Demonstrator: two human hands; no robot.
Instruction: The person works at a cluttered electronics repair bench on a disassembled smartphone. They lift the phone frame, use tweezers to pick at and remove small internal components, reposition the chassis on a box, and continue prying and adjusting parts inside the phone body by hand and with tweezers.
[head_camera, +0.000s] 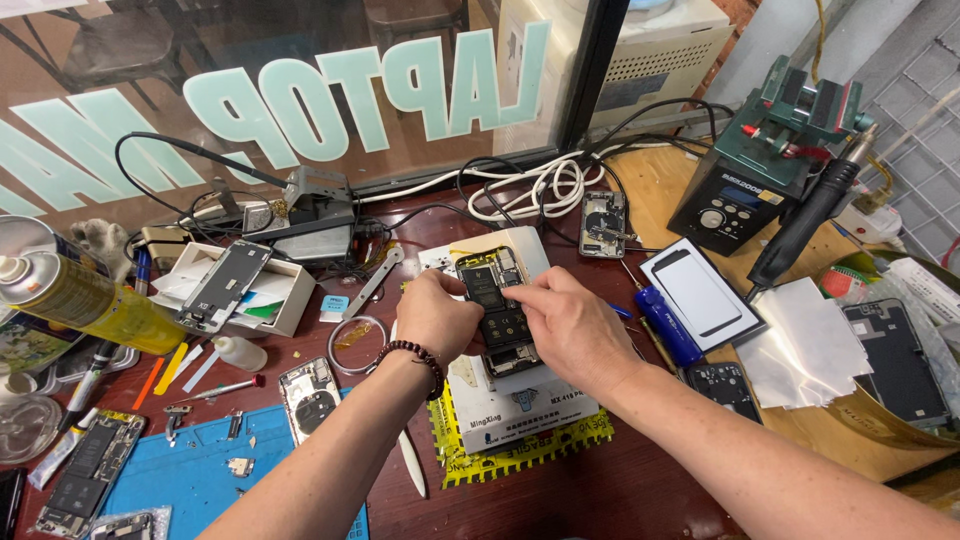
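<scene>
An opened smartphone with its black battery and boards exposed lies on a white block in the middle of the bench. My left hand, with a dark bead bracelet at the wrist, grips the phone's left edge. On the right side my right hand rests over the phone, fingertips pinching at its upper part. Under the block sits a yellow mat.
Another phone housing lies behind, a white-framed screen and blue screwdriver to the right. A soldering station stands at back right. A blue work mat, phone parts, a spray can and a white box fill the left.
</scene>
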